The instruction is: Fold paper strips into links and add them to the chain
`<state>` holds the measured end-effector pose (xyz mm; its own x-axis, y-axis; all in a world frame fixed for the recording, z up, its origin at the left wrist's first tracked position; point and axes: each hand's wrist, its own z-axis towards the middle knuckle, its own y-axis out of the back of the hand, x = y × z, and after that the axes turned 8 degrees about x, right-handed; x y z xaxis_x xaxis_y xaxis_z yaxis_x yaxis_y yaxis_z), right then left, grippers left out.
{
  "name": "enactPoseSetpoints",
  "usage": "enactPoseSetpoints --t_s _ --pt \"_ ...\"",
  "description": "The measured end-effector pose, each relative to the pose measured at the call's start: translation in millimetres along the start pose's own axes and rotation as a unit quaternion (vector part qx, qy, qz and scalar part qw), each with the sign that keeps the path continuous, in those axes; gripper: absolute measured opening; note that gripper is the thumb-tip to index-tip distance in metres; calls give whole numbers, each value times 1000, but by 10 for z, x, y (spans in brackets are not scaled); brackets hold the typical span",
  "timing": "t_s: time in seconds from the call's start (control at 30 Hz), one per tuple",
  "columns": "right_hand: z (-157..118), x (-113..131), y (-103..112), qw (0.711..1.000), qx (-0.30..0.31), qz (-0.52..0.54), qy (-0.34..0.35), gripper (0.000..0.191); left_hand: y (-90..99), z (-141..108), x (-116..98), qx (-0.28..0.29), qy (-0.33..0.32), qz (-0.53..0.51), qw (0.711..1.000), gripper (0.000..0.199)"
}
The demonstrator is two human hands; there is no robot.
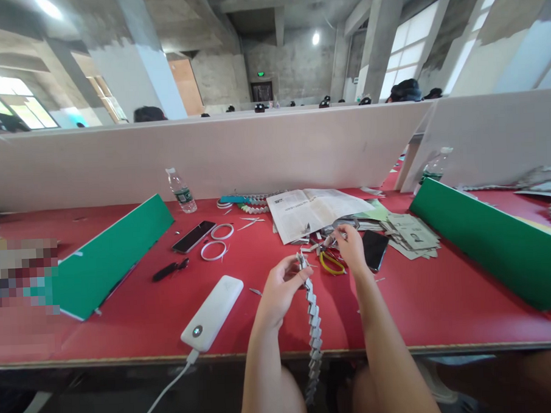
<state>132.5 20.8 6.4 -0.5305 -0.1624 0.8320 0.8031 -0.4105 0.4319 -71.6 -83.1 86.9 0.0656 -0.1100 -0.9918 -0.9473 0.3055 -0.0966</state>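
Observation:
My left hand (281, 288) pinches the top end of a folded paper chain (314, 326). The zigzag chain hangs over the table's front edge, down between my legs. Further right and a little higher, my right hand (350, 247) has its fingertips drawn together among loose paper pieces; what lies between them is too small to make out. Scissors with yellow handles (333, 263) lie just below those fingers. A sheet of newspaper (310, 211) spreads behind both hands. Beside my right wrist rests a dark phone (375, 249), and a stack of cut papers (413, 234) sits to its right.
Green boards (117, 256) flank the red table (272, 328). A white power bank (214, 312) with a cable lies at left, near a second phone (193, 236), tape rolls (213, 250) and a dark tool (170, 270). A water bottle (182, 192) stands by the white partition (209, 154).

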Motion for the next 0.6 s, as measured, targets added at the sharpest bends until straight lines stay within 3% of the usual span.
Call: enactPoseSetpoints --t_s 0.1,0.17,0.4,0.5,0.6 --pt "-67 230 113 973 -20 225 -49 19 4 14 20 -1 -10 -5 1000 35" --pt "-161 404 184 950 -2 306 -57 23 1 17 22 -3 -20 -28 999 34" --pt "-691 885 250 924 103 364 -48 24 -90 -8 -29 23 -13 -189 982 22" --pt "-847 963 209 927 111 357 -36 23 -116 -14 -28 33 -31 -179 983 18" --pt "-921 1002 172 940 81 333 -3 20 -133 -11 -10 46 -33 -120 991 23"
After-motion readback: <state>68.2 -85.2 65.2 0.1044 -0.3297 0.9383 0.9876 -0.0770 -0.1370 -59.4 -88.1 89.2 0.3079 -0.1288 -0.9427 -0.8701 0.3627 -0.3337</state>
